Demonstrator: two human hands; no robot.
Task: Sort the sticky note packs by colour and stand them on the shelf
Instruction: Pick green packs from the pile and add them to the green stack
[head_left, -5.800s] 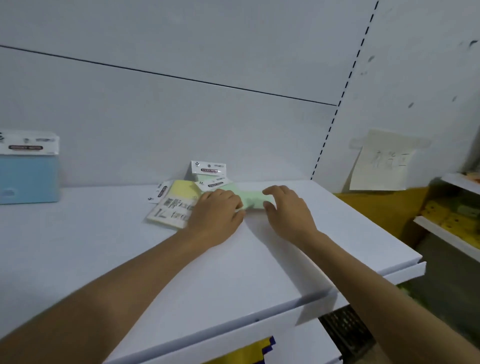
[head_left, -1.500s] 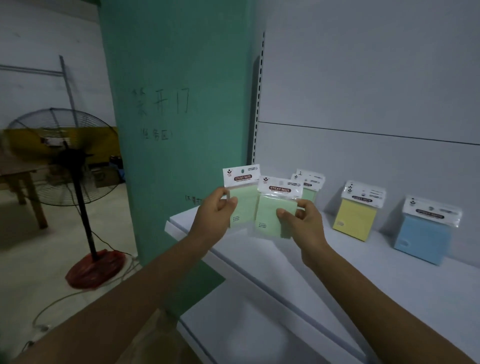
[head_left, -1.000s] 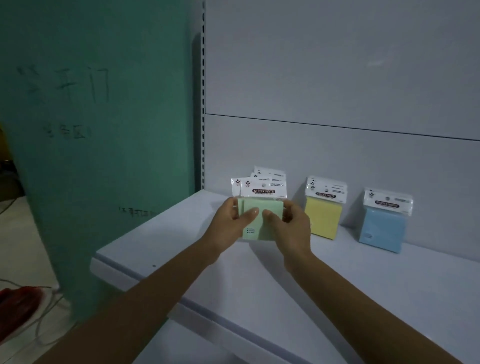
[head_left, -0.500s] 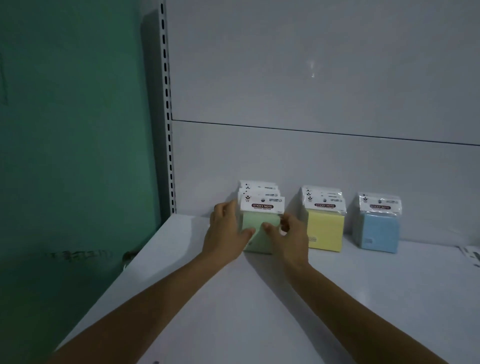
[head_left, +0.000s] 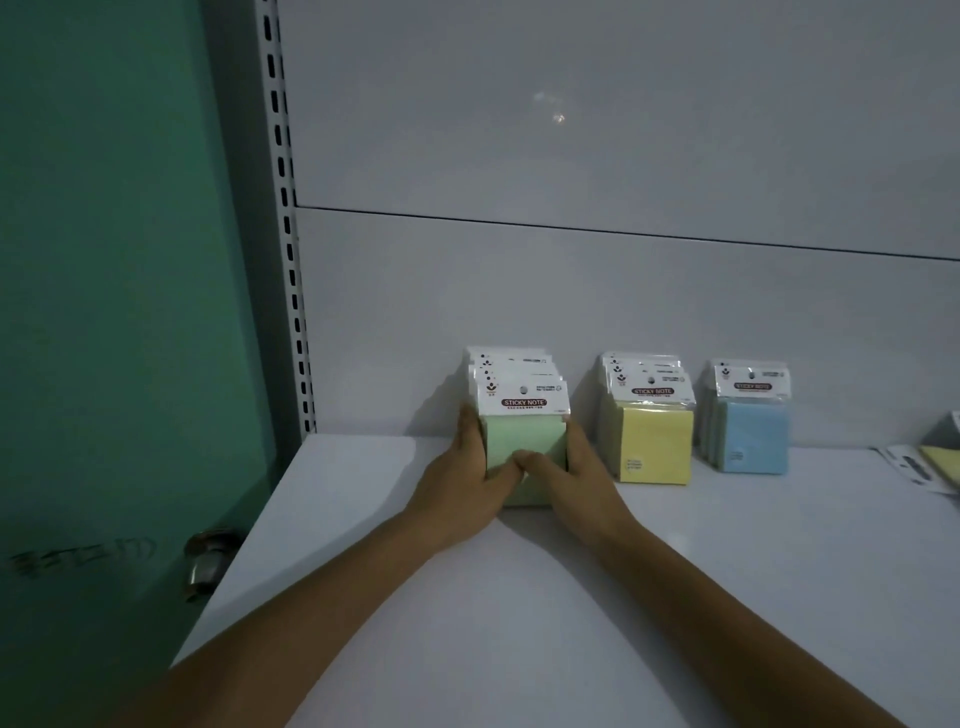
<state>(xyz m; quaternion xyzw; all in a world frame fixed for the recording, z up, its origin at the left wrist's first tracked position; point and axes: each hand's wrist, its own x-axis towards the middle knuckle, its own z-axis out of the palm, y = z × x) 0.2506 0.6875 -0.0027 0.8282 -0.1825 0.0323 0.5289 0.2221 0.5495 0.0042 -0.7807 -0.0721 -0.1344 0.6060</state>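
A row of green sticky note packs (head_left: 523, 435) stands upright on the white shelf (head_left: 519, 597), against the back panel. My left hand (head_left: 470, 475) grips its left side and my right hand (head_left: 569, 475) grips its right side, with both thumbs meeting on the front pack. To the right stands a row of yellow packs (head_left: 653, 441), and further right a row of blue packs (head_left: 752, 431). All three rows are upright with their white header cards on top.
Loose packs (head_left: 932, 465) lie flat at the shelf's far right edge of view. A perforated upright (head_left: 288, 234) and a green wall with a door knob (head_left: 208, 564) bound the shelf on the left.
Both hands have pushed the green packs back into the standing green row and closed on its sides. The view has come nearer to the shelf.
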